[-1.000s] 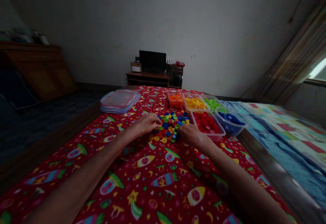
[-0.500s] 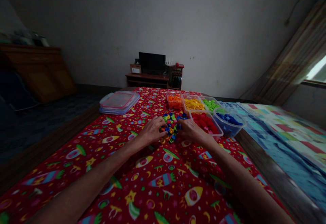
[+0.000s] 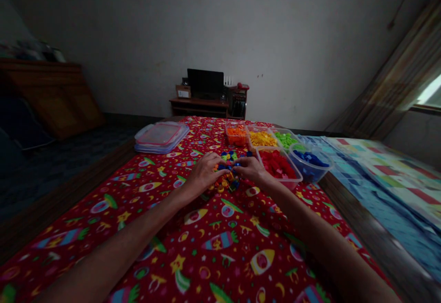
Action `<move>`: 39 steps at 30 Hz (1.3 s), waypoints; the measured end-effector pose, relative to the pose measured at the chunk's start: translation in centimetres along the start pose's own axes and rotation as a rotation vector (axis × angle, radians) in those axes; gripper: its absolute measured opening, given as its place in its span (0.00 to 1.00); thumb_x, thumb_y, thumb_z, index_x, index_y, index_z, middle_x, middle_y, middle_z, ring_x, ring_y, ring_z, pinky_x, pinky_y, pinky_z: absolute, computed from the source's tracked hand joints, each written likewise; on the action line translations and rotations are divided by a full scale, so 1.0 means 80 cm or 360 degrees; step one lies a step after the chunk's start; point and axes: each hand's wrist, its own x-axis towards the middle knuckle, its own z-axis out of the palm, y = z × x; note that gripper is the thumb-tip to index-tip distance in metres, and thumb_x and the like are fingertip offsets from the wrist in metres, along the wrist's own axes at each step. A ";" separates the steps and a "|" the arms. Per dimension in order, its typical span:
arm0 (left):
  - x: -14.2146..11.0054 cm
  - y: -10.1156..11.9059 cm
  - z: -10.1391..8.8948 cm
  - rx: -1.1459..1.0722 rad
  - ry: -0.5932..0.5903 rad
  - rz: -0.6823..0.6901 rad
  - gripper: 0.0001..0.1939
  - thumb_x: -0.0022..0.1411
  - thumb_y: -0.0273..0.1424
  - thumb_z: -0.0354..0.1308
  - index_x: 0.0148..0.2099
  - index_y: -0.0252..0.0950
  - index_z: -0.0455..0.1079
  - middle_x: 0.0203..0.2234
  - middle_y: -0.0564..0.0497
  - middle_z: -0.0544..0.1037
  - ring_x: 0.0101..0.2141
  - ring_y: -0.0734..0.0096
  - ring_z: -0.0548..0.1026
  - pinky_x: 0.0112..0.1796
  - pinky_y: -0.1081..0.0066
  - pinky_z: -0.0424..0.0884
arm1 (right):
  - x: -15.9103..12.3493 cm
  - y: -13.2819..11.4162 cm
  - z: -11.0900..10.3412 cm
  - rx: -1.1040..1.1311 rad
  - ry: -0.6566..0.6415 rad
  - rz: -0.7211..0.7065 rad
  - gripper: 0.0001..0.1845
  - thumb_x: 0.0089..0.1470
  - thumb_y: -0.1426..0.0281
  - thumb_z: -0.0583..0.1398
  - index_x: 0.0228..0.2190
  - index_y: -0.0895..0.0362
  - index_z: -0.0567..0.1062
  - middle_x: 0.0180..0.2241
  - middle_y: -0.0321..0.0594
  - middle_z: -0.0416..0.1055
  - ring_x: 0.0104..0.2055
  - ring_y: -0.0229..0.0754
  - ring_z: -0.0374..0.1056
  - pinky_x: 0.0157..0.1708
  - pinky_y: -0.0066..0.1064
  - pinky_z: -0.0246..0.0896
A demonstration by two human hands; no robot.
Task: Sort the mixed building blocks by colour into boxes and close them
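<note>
A small heap of mixed-colour plastic building blocks (image 3: 225, 183) lies on the red patterned cloth, partly covered by my fingers. My left hand (image 3: 206, 172) is over the heap's left side, thumb and fingers closed around a blue block (image 3: 224, 168). From the right, my right hand (image 3: 253, 169) pinches a small blue piece (image 3: 237, 164) between thumb and fingertips. The two sets of fingertips are close together above the heap. Whether the two blue pieces touch or are joined is too small to tell.
Right of the heap stand clear tubs of sorted blocks: a red tub (image 3: 298, 181), a blue tub (image 3: 319, 173), a yellow tub (image 3: 251, 144), a green tub (image 3: 287, 143) and an orange tub (image 3: 228, 140). Stacked lids (image 3: 160, 135) lie at the far left. A bed (image 3: 386, 179) adjoins the right edge.
My right hand has moved left, its fingertips now close to my left hand's. Blue pieces now show at the fingertips of both hands, and more of the heap's near side is visible.
</note>
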 end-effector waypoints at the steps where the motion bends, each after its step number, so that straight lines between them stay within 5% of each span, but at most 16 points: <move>1: 0.000 -0.006 0.000 0.0031 -0.0022 -0.0007 0.06 0.57 0.33 0.59 0.36 0.37 0.73 0.34 0.49 0.74 0.38 0.64 0.71 0.41 0.64 0.68 | 0.000 0.001 -0.006 -0.0064 -0.0045 0.0034 0.10 0.48 0.76 0.56 0.33 0.61 0.77 0.19 0.32 0.69 0.20 0.32 0.64 0.21 0.21 0.57; 6: -0.004 -0.017 0.002 0.0069 -0.0162 0.0051 0.07 0.61 0.30 0.54 0.35 0.36 0.73 0.34 0.48 0.75 0.39 0.64 0.71 0.42 0.64 0.67 | -0.012 -0.015 -0.029 -0.0683 -0.0245 -0.0071 0.10 0.46 0.77 0.59 0.32 0.60 0.79 0.23 0.34 0.72 0.25 0.34 0.65 0.25 0.22 0.55; 10: -0.007 -0.003 0.006 0.0026 -0.0247 0.0231 0.07 0.62 0.30 0.53 0.38 0.36 0.72 0.37 0.48 0.74 0.41 0.65 0.70 0.43 0.65 0.67 | -0.023 -0.020 -0.016 -0.1013 -0.0319 -0.0144 0.10 0.46 0.74 0.62 0.34 0.61 0.78 0.29 0.41 0.75 0.29 0.37 0.67 0.28 0.24 0.55; 16: -0.010 -0.003 0.011 0.0069 -0.0267 0.0324 0.08 0.60 0.24 0.50 0.36 0.36 0.71 0.36 0.47 0.74 0.39 0.66 0.70 0.42 0.66 0.67 | -0.025 -0.008 -0.005 -0.0955 -0.0349 -0.0303 0.12 0.46 0.78 0.62 0.36 0.60 0.78 0.32 0.43 0.76 0.35 0.39 0.69 0.34 0.24 0.57; 25: -0.012 0.000 0.011 0.0044 -0.0296 0.0358 0.09 0.61 0.23 0.49 0.35 0.36 0.70 0.34 0.47 0.74 0.39 0.67 0.70 0.41 0.68 0.67 | -0.021 -0.019 -0.024 -0.0895 -0.0262 -0.0243 0.11 0.43 0.82 0.56 0.25 0.63 0.79 0.21 0.37 0.72 0.23 0.33 0.62 0.25 0.23 0.51; 29: -0.010 0.000 0.008 0.0087 -0.0302 0.0352 0.09 0.62 0.25 0.49 0.35 0.35 0.71 0.35 0.46 0.75 0.39 0.66 0.71 0.41 0.67 0.68 | -0.023 -0.027 -0.059 -0.0802 0.0011 -0.0321 0.10 0.45 0.79 0.56 0.26 0.63 0.79 0.21 0.36 0.71 0.24 0.32 0.62 0.24 0.22 0.49; 33: -0.007 -0.009 0.002 0.0103 -0.0249 0.0334 0.10 0.63 0.26 0.49 0.35 0.35 0.72 0.36 0.45 0.75 0.40 0.65 0.71 0.42 0.65 0.68 | -0.032 -0.024 -0.133 -0.0933 0.0681 -0.0319 0.11 0.46 0.75 0.56 0.27 0.59 0.79 0.24 0.38 0.74 0.26 0.35 0.66 0.26 0.23 0.54; 36: -0.005 -0.015 -0.001 0.0120 -0.0219 0.0319 0.09 0.61 0.25 0.50 0.35 0.35 0.72 0.37 0.45 0.76 0.41 0.64 0.71 0.43 0.64 0.69 | -0.045 0.003 -0.188 -0.1067 0.0991 -0.0118 0.13 0.46 0.75 0.54 0.29 0.59 0.79 0.26 0.40 0.75 0.28 0.38 0.69 0.29 0.26 0.58; 39: -0.004 -0.017 -0.004 0.0127 -0.0196 0.0293 0.10 0.60 0.24 0.50 0.35 0.34 0.73 0.37 0.45 0.76 0.40 0.63 0.71 0.44 0.64 0.69 | -0.058 0.036 -0.220 -0.1246 0.1056 0.0160 0.15 0.46 0.72 0.57 0.37 0.60 0.78 0.31 0.45 0.76 0.33 0.44 0.70 0.34 0.32 0.62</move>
